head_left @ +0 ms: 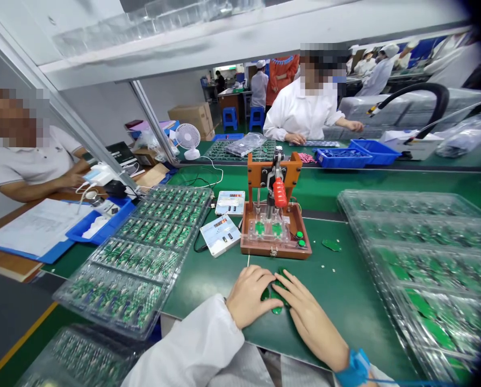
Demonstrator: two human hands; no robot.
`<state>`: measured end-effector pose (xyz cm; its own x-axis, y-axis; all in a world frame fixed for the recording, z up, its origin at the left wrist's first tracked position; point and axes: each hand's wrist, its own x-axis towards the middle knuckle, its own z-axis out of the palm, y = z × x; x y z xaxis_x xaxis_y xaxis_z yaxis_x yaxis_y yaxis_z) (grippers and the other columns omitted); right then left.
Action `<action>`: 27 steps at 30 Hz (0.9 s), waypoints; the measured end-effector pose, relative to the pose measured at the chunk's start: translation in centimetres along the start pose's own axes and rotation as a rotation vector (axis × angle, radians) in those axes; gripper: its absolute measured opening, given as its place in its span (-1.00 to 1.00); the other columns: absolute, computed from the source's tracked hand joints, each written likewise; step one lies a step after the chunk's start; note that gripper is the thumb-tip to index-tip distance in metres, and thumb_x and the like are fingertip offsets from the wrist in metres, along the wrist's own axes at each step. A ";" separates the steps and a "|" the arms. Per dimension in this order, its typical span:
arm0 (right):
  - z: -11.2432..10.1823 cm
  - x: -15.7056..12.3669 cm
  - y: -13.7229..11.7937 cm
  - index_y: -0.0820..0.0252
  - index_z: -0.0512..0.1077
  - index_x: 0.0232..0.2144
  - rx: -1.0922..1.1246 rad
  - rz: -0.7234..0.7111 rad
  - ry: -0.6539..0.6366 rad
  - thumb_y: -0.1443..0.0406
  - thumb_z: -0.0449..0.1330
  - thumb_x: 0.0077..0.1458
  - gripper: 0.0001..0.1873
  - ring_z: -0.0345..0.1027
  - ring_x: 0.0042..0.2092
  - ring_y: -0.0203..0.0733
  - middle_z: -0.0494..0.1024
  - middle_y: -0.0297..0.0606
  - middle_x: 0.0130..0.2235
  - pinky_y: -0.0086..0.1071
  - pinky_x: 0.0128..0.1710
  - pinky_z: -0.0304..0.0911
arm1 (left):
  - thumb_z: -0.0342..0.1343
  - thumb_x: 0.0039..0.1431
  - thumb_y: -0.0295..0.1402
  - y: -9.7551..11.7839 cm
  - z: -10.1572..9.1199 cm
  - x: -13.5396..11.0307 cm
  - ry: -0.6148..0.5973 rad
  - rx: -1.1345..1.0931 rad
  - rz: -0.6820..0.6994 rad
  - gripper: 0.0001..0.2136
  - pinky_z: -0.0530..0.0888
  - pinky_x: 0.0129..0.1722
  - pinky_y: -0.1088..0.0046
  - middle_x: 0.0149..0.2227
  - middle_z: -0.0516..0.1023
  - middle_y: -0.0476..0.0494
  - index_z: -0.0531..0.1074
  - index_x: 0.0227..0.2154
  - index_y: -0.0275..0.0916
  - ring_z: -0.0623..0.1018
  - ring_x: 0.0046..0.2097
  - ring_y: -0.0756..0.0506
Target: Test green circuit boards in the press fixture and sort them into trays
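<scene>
My left hand [250,294] and my right hand [304,312] meet low on the green mat, both closed on a small green circuit board panel [275,294] that lies between the fingertips. A blue strap circles my right wrist. Just beyond the hands stands an orange-brown test fixture [275,236] with a red-handled lever [279,192], two green boards seated under its clear plate. One loose green board [331,245] lies on the mat to the fixture's right.
Clear trays of green boards [143,252] stretch along the left, and more trays [425,258] fill the right. Two small meter boxes [221,234] sit left of the fixture. A person in a white polo sits far left; another in a white coat works across the bench beside blue bins [345,157].
</scene>
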<state>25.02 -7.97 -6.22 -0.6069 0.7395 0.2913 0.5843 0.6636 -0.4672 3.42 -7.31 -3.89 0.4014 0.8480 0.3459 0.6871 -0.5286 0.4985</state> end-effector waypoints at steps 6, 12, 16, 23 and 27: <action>-2.1 1.2 -0.1 0.03 0.50 0.10 0.072 0.025 0.142 0.47 -0.06 0.30 -0.50 0.31 0.31 -0.08 0.51 -0.28 0.21 -0.02 0.25 0.39 | 0.28 0.23 -0.12 -0.6 -1.7 1.8 0.052 -0.041 -0.032 -0.71 0.41 -0.14 0.33 -0.24 0.56 -0.08 0.42 -0.21 -0.24 0.52 -0.19 -0.12; -8.3 7.5 -2.8 -0.03 0.45 0.13 0.132 0.014 0.578 0.45 0.08 0.32 -0.58 0.47 0.14 -0.25 0.60 -0.29 0.08 -0.30 0.19 0.41 | 0.08 0.34 -0.35 -2.3 -1.4 3.6 0.312 0.017 -0.017 -0.66 0.15 -0.47 0.45 -0.56 0.20 0.09 0.10 -0.53 -0.20 0.25 -0.53 0.03; -10.4 12.0 -4.0 -0.05 0.34 0.25 0.105 -0.064 0.779 0.44 0.13 0.31 -0.48 0.37 0.24 -0.16 0.50 -0.22 0.20 -0.19 0.26 0.34 | 0.07 0.34 -0.41 -3.5 -0.3 2.9 0.391 -0.031 0.012 -0.55 0.08 -0.52 0.46 -0.63 0.02 0.12 -0.05 -0.59 -0.22 0.11 -0.59 0.07; -10.4 16.7 -3.0 -0.03 0.16 0.37 0.026 -0.281 0.752 0.36 0.09 0.36 -0.41 0.20 0.37 -0.06 0.36 -0.13 0.32 -0.03 0.33 0.26 | -0.01 0.35 -0.46 -4.7 0.2 2.4 0.371 -0.059 0.056 -0.56 0.13 -0.55 0.54 -0.65 -0.01 0.13 -0.09 -0.60 -0.22 0.13 -0.62 0.09; -10.4 18.1 -2.4 0.02 0.25 0.29 -0.001 -0.345 0.800 0.35 0.08 0.37 -0.53 0.27 0.33 -0.10 0.44 -0.11 0.26 -0.09 0.28 0.33 | -0.03 0.39 -0.42 -4.7 0.2 2.9 0.412 0.021 0.115 -0.55 0.15 -0.58 0.56 -0.67 0.02 0.13 -0.07 -0.61 -0.23 0.15 -0.65 0.10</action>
<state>18.28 5.03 8.88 -0.1898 0.3542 0.9157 0.4382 0.8652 -0.2438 1.50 -2.41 -5.42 0.2038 0.6955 0.6890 0.6662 -0.6143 0.4230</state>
